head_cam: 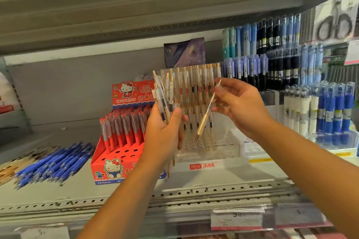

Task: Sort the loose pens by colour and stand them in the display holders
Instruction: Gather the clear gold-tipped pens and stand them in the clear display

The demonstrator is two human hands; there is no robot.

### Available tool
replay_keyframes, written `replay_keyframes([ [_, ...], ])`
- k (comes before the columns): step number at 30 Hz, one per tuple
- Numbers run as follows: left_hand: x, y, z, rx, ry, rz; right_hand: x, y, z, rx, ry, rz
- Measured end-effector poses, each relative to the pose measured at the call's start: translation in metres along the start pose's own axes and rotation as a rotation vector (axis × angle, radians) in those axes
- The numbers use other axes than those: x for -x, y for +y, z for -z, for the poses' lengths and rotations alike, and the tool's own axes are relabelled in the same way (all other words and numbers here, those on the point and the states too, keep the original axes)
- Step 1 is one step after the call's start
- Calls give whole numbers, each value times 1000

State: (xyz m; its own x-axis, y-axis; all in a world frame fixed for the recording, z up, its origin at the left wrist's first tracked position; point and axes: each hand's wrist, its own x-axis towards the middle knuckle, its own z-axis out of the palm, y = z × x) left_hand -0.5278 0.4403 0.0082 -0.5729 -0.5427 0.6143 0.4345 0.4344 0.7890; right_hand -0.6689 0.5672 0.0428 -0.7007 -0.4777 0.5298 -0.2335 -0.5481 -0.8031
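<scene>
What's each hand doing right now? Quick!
Left hand: closed, holding a bunch of pens.
Right hand: closed, pinching one gold pen.

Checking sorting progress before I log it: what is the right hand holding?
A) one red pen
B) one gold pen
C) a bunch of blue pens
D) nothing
B: the right hand pinches a single gold pen, tip down, in front of the clear holder, while the left hand grips a bunch of pens.
</scene>
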Motion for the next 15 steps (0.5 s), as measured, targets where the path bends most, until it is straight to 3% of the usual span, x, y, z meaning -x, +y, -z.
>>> replay_keyframes([
  [15,11,-9,8,-161,23,-53,-17,15,31,464,143,279],
])
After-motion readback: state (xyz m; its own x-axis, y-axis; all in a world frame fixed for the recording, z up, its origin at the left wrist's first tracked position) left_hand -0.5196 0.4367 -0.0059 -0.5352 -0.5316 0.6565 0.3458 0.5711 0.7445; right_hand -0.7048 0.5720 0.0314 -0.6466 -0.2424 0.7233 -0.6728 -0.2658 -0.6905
